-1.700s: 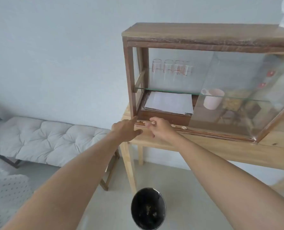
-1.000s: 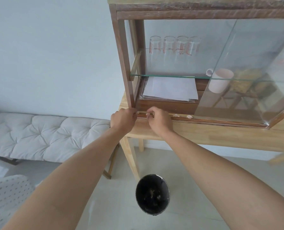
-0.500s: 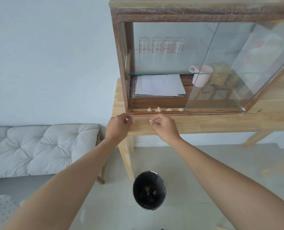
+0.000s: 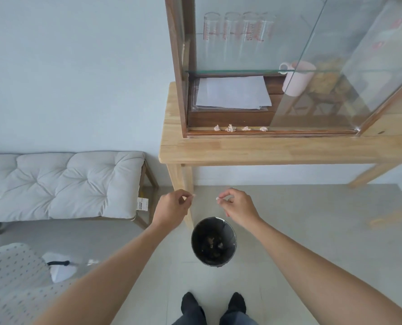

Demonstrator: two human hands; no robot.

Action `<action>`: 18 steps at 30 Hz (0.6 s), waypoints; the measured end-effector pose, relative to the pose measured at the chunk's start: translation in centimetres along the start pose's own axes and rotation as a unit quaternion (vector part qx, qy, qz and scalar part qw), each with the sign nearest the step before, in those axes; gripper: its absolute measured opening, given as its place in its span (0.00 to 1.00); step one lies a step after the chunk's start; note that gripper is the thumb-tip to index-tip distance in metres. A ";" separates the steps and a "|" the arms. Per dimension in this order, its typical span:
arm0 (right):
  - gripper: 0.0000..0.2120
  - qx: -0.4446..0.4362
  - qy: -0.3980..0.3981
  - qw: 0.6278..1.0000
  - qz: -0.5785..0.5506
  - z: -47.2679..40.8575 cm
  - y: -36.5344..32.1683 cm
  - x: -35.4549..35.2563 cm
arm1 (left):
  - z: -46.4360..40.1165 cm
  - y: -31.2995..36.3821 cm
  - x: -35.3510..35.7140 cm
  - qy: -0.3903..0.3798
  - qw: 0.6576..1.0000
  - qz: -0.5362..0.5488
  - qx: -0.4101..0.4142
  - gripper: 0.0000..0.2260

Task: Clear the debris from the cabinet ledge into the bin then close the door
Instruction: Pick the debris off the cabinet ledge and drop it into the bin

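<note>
**Both hands pinching scraps above the bin**

The left hand (image 4: 172,208) was closed in a pinch on a small pale scrap (image 4: 193,195) at its fingertips. The right hand (image 4: 238,207) was likewise pinched shut on another scrap (image 4: 218,198). Both hands hung apart from each other, below the surface (image 4: 265,148) and above the floor, with the bin (image 4: 213,241) on the floor just beneath and between them. The bin was dark, round and open, with bits already lying inside.

Four pieces of debris (image 4: 229,128) sat in a row on the cabinet ledge (image 4: 289,133), near its left end. The glass door (image 4: 336,66) stood slid to the right, leaving the left part of the cabinet (image 4: 176,66) open. Inside lay a stack of paper (image 4: 233,92), with a mug (image 4: 296,78) behind the glass and glasses (image 4: 237,26) on the shelf above
</note>
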State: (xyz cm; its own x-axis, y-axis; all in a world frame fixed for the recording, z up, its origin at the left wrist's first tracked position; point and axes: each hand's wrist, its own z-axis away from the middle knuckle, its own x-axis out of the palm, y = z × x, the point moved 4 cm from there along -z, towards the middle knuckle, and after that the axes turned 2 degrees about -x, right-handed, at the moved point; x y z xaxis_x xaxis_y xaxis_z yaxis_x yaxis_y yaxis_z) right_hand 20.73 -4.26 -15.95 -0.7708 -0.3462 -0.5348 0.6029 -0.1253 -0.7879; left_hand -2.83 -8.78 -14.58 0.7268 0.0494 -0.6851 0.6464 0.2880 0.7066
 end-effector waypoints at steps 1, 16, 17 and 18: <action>0.03 0.005 -0.006 1.000 0.010 0.1 0.7 0.3 | 0.1 -0.4 0.6 -0.008 1.000 -0.007 -0.011 0.09; 0.06 0.062 -0.046 0.996 0.037 -0.1 7.0 1.5 | 0.2 -0.7 7.7 -0.085 0.990 -0.091 -0.069 0.11; 0.06 0.064 -0.044 0.996 0.037 -0.2 7.1 1.3 | 0.1 -0.6 7.9 -0.086 0.989 -0.097 -0.071 0.12; 0.06 0.065 -0.042 0.996 0.038 -0.2 7.3 1.0 | 0.0 -0.5 8.0 -0.086 0.988 -0.102 -0.073 0.12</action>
State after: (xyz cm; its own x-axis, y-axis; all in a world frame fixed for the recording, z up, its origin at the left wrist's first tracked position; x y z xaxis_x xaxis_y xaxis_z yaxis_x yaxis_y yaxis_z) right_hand 24.33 -5.34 -22.30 -0.7052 -0.4351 -0.5598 0.6849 -0.2138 -0.6965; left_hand 2.63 -8.54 -20.40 0.6220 -0.1830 -0.7614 0.7518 0.4115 0.5153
